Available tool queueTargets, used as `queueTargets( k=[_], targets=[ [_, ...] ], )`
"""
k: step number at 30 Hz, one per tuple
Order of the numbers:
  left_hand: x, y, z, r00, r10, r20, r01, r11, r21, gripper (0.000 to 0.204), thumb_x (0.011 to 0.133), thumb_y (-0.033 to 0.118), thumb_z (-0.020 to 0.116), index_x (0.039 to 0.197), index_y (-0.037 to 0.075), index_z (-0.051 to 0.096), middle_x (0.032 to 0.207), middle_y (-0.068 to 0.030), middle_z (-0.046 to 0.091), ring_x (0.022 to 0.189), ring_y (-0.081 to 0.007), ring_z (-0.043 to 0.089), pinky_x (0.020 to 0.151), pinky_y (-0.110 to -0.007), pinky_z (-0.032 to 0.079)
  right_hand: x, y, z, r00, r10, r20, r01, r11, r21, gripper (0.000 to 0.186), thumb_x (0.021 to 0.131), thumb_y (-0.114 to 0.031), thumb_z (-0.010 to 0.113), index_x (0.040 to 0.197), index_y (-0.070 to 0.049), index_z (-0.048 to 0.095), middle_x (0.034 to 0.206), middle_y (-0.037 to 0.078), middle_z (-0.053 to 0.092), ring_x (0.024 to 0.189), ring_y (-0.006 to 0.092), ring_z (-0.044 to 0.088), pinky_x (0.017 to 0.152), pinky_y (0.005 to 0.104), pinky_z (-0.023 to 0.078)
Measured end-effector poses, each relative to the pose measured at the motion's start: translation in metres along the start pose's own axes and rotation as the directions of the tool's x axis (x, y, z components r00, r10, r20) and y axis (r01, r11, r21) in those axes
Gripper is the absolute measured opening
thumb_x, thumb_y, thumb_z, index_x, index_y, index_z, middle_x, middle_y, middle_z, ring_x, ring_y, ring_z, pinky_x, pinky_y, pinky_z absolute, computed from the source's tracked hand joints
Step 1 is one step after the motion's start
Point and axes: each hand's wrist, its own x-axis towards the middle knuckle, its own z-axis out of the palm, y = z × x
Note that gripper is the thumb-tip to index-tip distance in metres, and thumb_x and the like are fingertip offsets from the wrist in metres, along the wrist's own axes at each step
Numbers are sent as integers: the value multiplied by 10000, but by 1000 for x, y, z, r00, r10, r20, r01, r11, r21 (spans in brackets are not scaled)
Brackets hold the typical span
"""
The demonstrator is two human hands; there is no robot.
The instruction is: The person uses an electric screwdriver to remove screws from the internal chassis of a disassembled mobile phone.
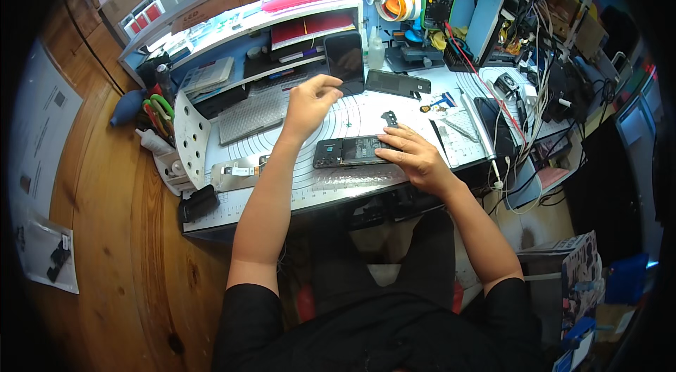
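On the white mat lies a dark phone [352, 150] with its back off and its inner parts showing. My right hand [420, 161] rests over its right end, the fingers stretched out and slightly apart on it. My left hand [311, 108] is raised above the mat, beyond the phone and to its left. Its fingers are curled and pinched together; what is between them, if anything, I cannot make out. A small black part [389, 118] lies just beyond my right fingers. Along the phone's near side lies a clear plastic strip [355, 178].
A black phone screen [345, 62] leans upright at the back, beside a dark back cover [398, 83]. Tweezers [461, 130] and a white soldering-iron-like tool [479, 129] lie to the right, near tangled cables [546, 83]. Bubble wrap [253, 117] and a perforated holder [190, 136] stand left.
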Motion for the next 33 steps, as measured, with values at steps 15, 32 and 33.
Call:
queueTargets(
  k=[15, 32, 33],
  targets=[
    [-18, -8, 28, 900, 264, 347, -396, 828, 397, 371, 745, -35, 700, 1098, 77, 698, 810, -60, 695, 827, -254, 643, 756, -371, 499, -22, -14, -36, 971, 203, -129, -209, 977, -32, 390, 806, -14, 662, 1195, -45, 672, 1247, 157, 639, 1173, 347, 595, 1017, 440, 469],
    [-19, 2, 34, 863, 341, 373, -484, 768, 420, 291, 755, -26, 700, 1031, 64, 727, 788, -76, 662, 782, -254, 623, 699, -367, 496, -115, -15, -2, -89, 957, -277, 31, 281, 959, 244, 983, -262, 669, 995, -23, 628, 759, 47, 616, 593, 115, 593, 556, 266, 493],
    [-18, 1, 35, 860, 346, 375, -489, 768, 414, 291, 755, -25, 698, 1031, 65, 727, 789, -77, 662, 784, -254, 624, 701, -366, 496, -114, -8, -2, -94, 944, -317, 20, 320, 947, 237, 979, -257, 676, 994, -26, 624, 761, 48, 613, 591, 114, 593, 553, 267, 494]
  ],
)
